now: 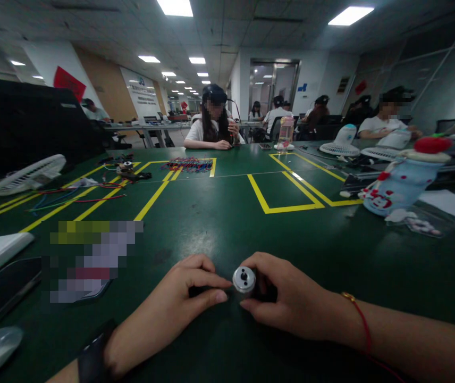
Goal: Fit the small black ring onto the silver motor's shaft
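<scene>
Right hand [291, 295] pinches a silver cylinder [244, 288], near centre; left hand [183, 292], thumb and forefinger parted, sits just left; coloured wires [190, 165] lie far left.

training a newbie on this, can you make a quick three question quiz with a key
1. Fill the gap: The metal cylinder is between the left hand and the ____.
2. Multiple choice: What colour is the tape on the green table? A) yellow; B) red; C) white.
3. True or false: The cylinder's holed end faces down to the table.

Key: 1. right hand; 2. A; 3. false, it faces up.
</scene>
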### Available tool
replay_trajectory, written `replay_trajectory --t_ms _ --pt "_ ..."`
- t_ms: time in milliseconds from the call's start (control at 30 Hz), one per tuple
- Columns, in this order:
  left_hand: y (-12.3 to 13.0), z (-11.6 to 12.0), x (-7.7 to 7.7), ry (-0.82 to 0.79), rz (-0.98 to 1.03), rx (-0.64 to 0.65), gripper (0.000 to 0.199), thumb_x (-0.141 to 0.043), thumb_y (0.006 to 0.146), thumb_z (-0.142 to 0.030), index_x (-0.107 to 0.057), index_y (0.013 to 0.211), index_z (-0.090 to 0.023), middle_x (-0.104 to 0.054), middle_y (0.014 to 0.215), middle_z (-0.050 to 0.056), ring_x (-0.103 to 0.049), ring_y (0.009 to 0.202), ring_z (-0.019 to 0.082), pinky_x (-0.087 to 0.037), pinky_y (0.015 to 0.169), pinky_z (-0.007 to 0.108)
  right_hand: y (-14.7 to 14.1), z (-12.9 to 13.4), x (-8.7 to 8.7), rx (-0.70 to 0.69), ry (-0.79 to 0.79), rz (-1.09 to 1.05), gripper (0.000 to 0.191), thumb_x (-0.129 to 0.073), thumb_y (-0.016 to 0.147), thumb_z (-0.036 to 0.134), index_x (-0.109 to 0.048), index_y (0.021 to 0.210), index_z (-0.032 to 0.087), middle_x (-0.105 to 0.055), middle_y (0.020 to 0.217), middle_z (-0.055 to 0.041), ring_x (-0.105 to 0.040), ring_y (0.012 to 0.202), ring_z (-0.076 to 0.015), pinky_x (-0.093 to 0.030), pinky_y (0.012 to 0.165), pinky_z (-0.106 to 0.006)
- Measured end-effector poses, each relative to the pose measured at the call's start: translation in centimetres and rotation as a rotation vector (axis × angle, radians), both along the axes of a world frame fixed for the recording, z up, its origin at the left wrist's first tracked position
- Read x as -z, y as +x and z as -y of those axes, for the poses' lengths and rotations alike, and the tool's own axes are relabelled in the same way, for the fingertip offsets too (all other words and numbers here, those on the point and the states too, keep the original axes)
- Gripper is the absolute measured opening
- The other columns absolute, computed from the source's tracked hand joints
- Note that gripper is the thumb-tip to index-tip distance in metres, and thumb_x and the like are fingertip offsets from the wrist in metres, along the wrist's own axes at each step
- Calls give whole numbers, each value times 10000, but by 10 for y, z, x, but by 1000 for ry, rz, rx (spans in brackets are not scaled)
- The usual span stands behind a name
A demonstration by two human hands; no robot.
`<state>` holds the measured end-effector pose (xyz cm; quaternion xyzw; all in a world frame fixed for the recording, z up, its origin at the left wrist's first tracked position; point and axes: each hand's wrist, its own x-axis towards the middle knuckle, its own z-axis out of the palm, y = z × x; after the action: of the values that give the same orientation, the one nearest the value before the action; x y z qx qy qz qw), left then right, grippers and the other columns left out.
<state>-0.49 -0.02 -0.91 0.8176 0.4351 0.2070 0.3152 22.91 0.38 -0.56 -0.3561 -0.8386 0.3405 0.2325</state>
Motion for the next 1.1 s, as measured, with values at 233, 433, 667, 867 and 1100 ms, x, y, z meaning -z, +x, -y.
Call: replay_trajectory --t_ms 233,433,667,867,1100 --pt "-10 -8 -2 26 36 -228 167 -462 943 -289 -620 951 -237 -630 918 -1 -582 858 188 -448 760 305 1 2 -1 8 -9 -1 309 -653 754 210 -544 1043 216 -580 883 11 -533 698 -124 -433 592 -240" --pt "-13 -9 1 84 -57 -168 144 -465 888 -160 -597 896 -219 -601 888 1 -564 810 184 -444 718 299 1 1 -1 21 -12 18 308 -653 745 208 -544 1033 211 -583 880 3 -531 702 -132 -426 592 -248" --pt "-10 -7 -4 92 -53 -111 212 -426 860 -91 -602 882 -207 -589 914 15 -563 850 187 -448 748 300 0 2 -4 16 -7 10 299 -649 743 197 -546 1024 199 -574 877 -3 -523 698 -133 -416 589 -248" --pt "-11 -8 -3 88 -48 -107 226 -432 845 -69 -600 890 -213 -590 937 15 -567 865 190 -447 762 305 0 2 -5 15 -23 13 297 -649 743 195 -545 1021 201 -576 870 -3 -525 693 -135 -409 579 -245" --pt "-12 -7 -3 85 -63 -98 248 -415 815 -32 -583 863 -208 -576 915 11 -556 864 188 -440 765 311 0 3 -3 25 -23 14 298 -641 740 190 -537 1019 203 -573 867 0 -521 690 -133 -405 581 -249"
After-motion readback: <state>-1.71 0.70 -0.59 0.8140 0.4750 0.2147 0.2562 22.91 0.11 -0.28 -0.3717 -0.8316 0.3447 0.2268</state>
